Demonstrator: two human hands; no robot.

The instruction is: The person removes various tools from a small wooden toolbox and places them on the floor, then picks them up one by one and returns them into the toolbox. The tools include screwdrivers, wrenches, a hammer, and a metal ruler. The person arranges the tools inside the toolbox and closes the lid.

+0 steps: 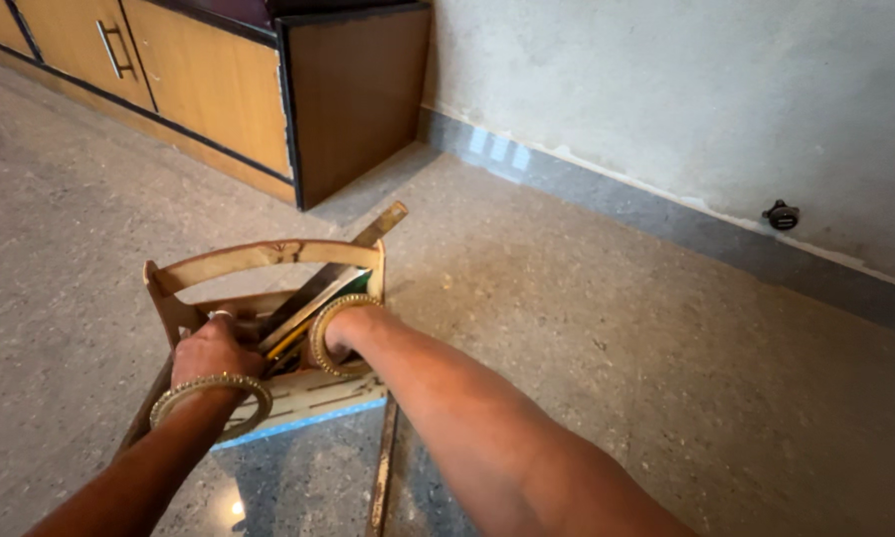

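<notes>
Bare forearms, gold bangle on left wrist, gold bangle on right

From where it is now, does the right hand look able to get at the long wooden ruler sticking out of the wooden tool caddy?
Probably yes: the right hand is already down inside the wooden tool caddy, beside the long wooden ruler, with nothing visible between them.

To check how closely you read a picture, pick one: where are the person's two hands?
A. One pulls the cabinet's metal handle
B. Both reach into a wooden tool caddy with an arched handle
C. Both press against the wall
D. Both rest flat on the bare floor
B: the left hand and the right hand, each with a gold bangle at the wrist, go down inside the wooden caddy among its tools.
</notes>
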